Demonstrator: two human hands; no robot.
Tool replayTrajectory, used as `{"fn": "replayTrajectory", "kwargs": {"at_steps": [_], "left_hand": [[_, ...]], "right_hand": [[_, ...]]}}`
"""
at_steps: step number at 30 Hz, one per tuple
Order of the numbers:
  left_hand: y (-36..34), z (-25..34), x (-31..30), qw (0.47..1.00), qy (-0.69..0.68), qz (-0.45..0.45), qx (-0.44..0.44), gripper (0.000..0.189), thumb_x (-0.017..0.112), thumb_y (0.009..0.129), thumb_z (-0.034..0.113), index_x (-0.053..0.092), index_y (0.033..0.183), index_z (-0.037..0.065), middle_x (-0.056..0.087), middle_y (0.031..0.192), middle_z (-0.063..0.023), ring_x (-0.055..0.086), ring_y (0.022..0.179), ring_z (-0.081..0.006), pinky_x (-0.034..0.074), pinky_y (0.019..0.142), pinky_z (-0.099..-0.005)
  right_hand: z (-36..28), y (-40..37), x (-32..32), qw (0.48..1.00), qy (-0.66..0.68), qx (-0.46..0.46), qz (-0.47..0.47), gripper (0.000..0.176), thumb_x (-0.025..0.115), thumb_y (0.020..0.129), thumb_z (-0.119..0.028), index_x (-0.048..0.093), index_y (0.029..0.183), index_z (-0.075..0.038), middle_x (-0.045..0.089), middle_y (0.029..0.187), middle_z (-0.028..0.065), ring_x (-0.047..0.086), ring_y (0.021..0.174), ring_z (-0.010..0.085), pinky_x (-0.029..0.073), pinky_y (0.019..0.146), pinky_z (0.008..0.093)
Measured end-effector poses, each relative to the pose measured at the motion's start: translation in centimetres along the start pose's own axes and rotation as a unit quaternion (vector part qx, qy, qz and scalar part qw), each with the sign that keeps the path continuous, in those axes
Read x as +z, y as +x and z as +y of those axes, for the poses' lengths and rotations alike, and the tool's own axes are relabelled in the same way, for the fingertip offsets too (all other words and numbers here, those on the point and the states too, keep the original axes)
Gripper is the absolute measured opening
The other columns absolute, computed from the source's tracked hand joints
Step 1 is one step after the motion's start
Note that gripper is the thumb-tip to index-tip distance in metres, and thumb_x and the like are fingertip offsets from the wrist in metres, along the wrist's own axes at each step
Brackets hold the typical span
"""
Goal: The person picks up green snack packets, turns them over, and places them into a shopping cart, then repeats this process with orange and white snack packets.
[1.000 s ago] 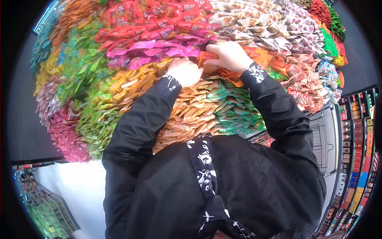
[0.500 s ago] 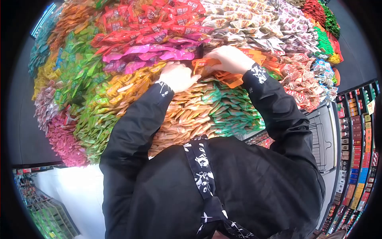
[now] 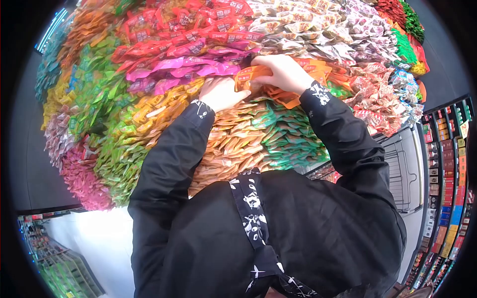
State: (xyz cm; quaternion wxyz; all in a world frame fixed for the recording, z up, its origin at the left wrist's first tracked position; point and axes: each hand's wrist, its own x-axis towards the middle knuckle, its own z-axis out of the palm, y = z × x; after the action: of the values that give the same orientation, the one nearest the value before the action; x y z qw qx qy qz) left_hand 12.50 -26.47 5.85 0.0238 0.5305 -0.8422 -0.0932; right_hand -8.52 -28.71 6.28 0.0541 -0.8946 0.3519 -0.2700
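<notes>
Orange packets lie in the middle of a big heap of wrapped snacks. My right hand is closed on an orange packet from above, its fingertips near the dark gap at the top. My left hand rests at the left edge of the same packet, thumb toward it; its other fingers are hidden among the packets. Magenta packets lie above my left hand, yellow packets to its left. Green packets sit below my right hand, with more orange packets beside its wrist.
Red packets and white packets cover the far part of the heap. A wire cart stands at the right, beside shelves of boxed goods. Green crates or shelving show at the lower left.
The orange packet between my hands has shifted slightly left and its printed face shows more. My right hand has moved a little left and up.
</notes>
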Motion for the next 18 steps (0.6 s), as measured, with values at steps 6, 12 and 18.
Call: {"fn": "replayTrajectory", "kwargs": {"at_steps": [6,12,18], "left_hand": [[0.4,-1.0,0.8,0.991,-0.123,0.025,-0.034,0.049,0.062,0.077,0.047,0.065,0.090,0.000,0.065,0.086,-0.0194,0.062,0.084,-0.0348,0.046,0.078,-0.0410],[0.6,-1.8,2.0,0.975,-0.201,0.096,0.014,0.049,0.063,0.079,0.041,0.059,0.107,0.000,0.064,0.094,-0.0191,0.062,0.089,-0.0321,0.046,0.076,-0.0388],[0.7,-1.3,1.0,0.975,-0.219,0.022,-0.020,0.049,0.065,0.077,0.044,0.062,0.105,0.004,0.065,0.095,-0.0183,0.062,0.090,-0.0323,0.047,0.078,-0.0401]], "right_hand": [[-0.1,0.2,-0.1,0.999,0.011,-0.032,-0.039,0.036,0.064,0.080,-0.029,0.056,0.107,-0.007,0.063,0.091,0.0155,0.061,0.086,0.0328,0.048,0.075,0.0397],[-1.4,-0.6,-0.9,0.989,-0.127,-0.004,-0.073,0.056,0.068,0.075,-0.023,0.045,0.125,-0.010,0.058,0.098,0.0131,0.061,0.083,0.0307,0.049,0.071,0.0381],[-0.9,-1.0,0.2,0.993,-0.112,-0.020,0.031,0.062,0.068,0.072,-0.019,0.041,0.129,-0.014,0.054,0.105,0.0103,0.063,0.079,0.0271,0.051,0.064,0.0357]]}}
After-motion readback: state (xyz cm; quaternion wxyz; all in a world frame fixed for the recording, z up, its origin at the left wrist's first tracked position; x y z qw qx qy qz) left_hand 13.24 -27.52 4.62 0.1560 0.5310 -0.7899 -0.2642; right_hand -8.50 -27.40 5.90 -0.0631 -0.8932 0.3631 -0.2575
